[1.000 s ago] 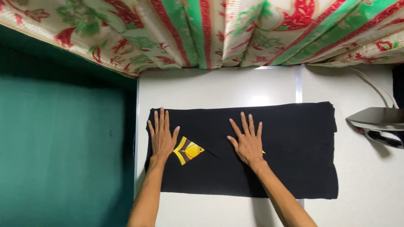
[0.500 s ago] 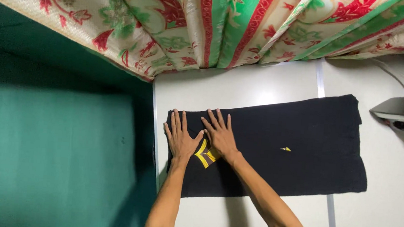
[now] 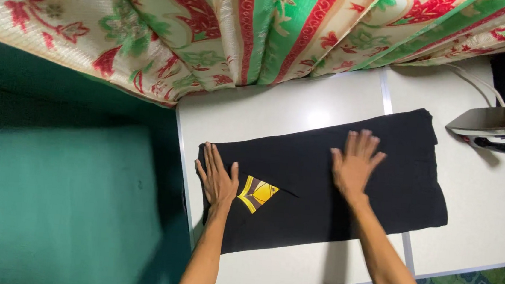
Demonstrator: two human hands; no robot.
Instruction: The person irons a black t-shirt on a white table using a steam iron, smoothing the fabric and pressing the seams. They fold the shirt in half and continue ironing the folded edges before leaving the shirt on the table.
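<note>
head view shows the left hand [image 3: 218,180] flat and open, fingers together, pressing the left end of a folded black garment [image 3: 322,177] just beside its yellow and brown emblem [image 3: 257,193]. the right hand [image 3: 356,162], slightly blurred, seems spread flat on the cloth's middle, grasping nothing. garment lies on a white table [image 3: 488,196], an iron [image 3: 497,128] near its right end, patterned curtain [image 3: 243,27] above.

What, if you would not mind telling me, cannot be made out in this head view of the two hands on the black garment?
- Iron: cut off by the right edge; its cord's end is out of view.
- Yellow and brown print: only a triangle shows; a fold of the black garment covers the rest.
- Right hand: fingers blurred.
- Cloth under the left hand: hidden by the palm.
</note>
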